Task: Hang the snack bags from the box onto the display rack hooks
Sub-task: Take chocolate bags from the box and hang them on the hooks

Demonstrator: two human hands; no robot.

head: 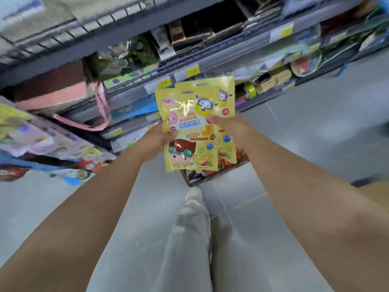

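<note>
In front of the shelves (134,91), just above the box (190,181) on the floor, I have a small fan of yellow bags (189,127) upright in both hands. My left hand (156,140) grips the stack's left edge, thumb across the front and fingers tucked behind. My right hand (229,125) pinches the right edge higher up, fingertips on the front face. At least two bags are slid out of line, the back one sitting higher and to the right. The view is blurred and I can't pick out a free hook, so I judge that finding one comes first. To do this well, I would hold the stack with the left hand only and peel off the front bag with the right. I'd take it near the top, close to the slot (187,92), so the foil doesn't flop. Then I would bring the slot square to the hook tip and push straight back. The glossy film looks slippery, so a loose left grip could drop the rest into the box.
</note>
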